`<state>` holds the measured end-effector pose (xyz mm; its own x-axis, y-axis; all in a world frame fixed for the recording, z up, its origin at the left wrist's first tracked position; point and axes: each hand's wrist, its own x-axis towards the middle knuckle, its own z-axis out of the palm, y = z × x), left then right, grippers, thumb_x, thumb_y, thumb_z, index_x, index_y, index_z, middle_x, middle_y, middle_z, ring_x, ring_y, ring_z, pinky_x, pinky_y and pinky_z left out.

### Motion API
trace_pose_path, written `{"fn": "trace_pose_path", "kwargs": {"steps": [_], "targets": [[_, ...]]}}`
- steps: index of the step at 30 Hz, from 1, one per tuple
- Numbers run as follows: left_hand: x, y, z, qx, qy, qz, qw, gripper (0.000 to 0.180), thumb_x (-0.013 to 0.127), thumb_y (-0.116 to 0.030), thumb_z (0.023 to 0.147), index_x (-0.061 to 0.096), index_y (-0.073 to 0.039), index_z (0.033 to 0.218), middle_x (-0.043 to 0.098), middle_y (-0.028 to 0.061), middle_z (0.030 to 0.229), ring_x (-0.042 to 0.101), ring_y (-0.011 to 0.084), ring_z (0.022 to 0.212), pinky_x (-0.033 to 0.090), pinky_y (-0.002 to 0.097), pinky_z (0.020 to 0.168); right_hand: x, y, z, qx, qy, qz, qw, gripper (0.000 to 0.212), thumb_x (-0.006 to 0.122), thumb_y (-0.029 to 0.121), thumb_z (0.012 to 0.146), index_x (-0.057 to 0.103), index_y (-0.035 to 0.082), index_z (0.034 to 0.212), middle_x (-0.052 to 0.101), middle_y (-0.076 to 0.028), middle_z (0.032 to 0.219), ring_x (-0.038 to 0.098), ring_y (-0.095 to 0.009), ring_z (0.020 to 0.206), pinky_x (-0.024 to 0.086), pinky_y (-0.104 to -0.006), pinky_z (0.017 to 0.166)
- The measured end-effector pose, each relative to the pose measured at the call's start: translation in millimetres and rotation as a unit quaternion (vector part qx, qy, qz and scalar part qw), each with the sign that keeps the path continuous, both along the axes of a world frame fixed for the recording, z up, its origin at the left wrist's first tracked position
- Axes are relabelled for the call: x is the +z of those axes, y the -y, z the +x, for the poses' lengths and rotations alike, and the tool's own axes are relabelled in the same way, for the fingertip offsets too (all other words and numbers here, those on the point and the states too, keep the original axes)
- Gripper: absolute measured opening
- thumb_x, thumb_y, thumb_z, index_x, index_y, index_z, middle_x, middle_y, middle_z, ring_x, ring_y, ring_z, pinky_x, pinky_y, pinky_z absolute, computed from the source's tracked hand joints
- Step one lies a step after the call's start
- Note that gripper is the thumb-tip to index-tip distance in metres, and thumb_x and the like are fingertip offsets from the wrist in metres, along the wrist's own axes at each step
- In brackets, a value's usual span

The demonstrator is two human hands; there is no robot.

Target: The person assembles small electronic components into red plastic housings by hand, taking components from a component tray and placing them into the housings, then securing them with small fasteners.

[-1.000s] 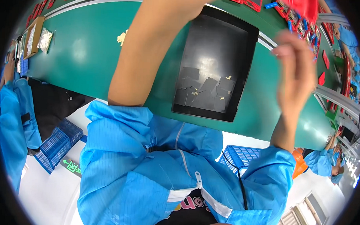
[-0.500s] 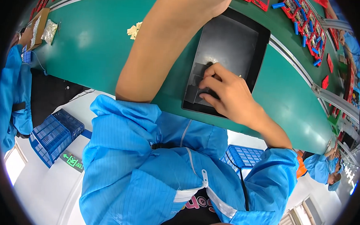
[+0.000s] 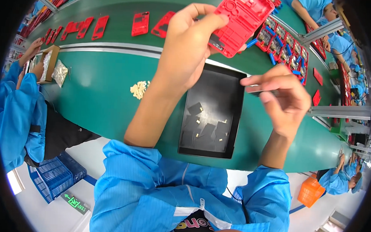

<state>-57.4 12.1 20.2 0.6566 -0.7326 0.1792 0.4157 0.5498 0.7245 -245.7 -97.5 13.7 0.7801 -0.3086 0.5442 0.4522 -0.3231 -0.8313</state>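
Note:
My left hand (image 3: 192,44) is closed on the edge of a red plastic casing (image 3: 242,24) with moulded ribs and round recesses, held up above the far end of a black tray (image 3: 235,130). My right hand (image 3: 286,97) is raised just right of the tray. Thumb and fingers pinch a thin dark sheet (image 3: 255,92), seen nearly edge-on and a little blurred. Inside the tray, several similar dark sheets (image 3: 207,130) lie flat near its close end, some with small cream tabs.
A pile of cream-coloured pieces (image 3: 140,90) lies left of the tray. Red casings (image 3: 140,23) line the far strip behind a metal rail (image 3: 106,46). Filled red casings with blue parts (image 3: 280,45) stand far right. A co-worker (image 3: 20,98) sits left beside a cardboard box (image 3: 49,64).
My right hand has come up out of the tray with a thin dark sheet. My left hand, earlier cut off at the top, now shows with the red casing. The view has shifted farther out.

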Motion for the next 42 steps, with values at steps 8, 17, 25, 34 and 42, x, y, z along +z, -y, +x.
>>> {"fn": "trace_pose_path", "kwargs": {"steps": [8, 17, 25, 34, 42], "targets": [[0.7, 6.4, -11.8, -0.022, 0.046, -0.017, 0.999, 0.034, 0.057, -0.007, 0.103, 0.054, 0.009, 0.133, 0.072, 0.015, 0.115, 0.069, 0.0125, 0.101, 0.056, 0.0287, 0.088, 41.3, -6.8, 47.0, -0.159, 0.022, 0.059, 0.985, 0.042, 0.072, -0.012, 0.087, 0.063, -0.009, 0.127, 0.07, -0.012, 0.093, 0.07, -0.015, 0.072, 0.052, -0.021, 0.054], [-3.2, 13.7, -10.3, 0.034, 0.107, -0.046, 0.993, 0.034, 0.058, 0.001, 0.1, 0.051, 0.011, 0.132, 0.073, 0.0197, 0.112, 0.071, 0.0172, 0.1, 0.056, 0.0305, 0.089, 28.4, 18.1, 55.5, -0.174, 0.042, 0.0, 0.984, 0.024, 0.061, -0.006, 0.097, 0.069, -0.009, 0.12, 0.071, -0.019, 0.109, 0.071, -0.018, 0.084, 0.06, -0.0289, 0.072], [-5.5, 17.4, -13.6, 0.033, 0.115, -0.062, 0.991, 0.034, 0.061, -0.001, 0.101, 0.049, 0.01, 0.13, 0.073, 0.0208, 0.112, 0.071, 0.0165, 0.101, 0.057, 0.029, 0.088, 34.8, 10.8, 47.0, -0.185, -0.002, 0.023, 0.982, 0.036, 0.065, -0.004, 0.095, 0.065, -0.006, 0.131, 0.07, -0.01, 0.101, 0.064, -0.01, 0.082, 0.052, -0.0221, 0.069], [-2.9, 13.6, -19.5, 0.054, 0.143, -0.03, 0.988, 0.03, 0.061, -0.001, 0.101, 0.049, 0.007, 0.127, 0.074, 0.0198, 0.11, 0.071, 0.0147, 0.098, 0.058, 0.0282, 0.085, 25.6, 8.2, 50.7, -0.216, 0.069, 0.077, 0.971, 0.025, 0.074, -0.008, 0.089, 0.07, -0.007, 0.115, 0.074, -0.013, 0.095, 0.073, -0.016, 0.078, 0.06, -0.0248, 0.071], [-3.2, 12.2, -23.4, 0.053, 0.159, -0.054, 0.984, 0.03, 0.061, 0.001, 0.1, 0.047, 0.006, 0.127, 0.073, 0.0201, 0.111, 0.071, 0.015, 0.099, 0.058, 0.0273, 0.085, 28.0, 3.1, 44.4, -0.209, 0.063, 0.104, 0.97, 0.024, 0.073, -0.008, 0.09, 0.07, -0.009, 0.113, 0.074, -0.015, 0.096, 0.074, -0.019, 0.079, 0.061, -0.0258, 0.069]]}}
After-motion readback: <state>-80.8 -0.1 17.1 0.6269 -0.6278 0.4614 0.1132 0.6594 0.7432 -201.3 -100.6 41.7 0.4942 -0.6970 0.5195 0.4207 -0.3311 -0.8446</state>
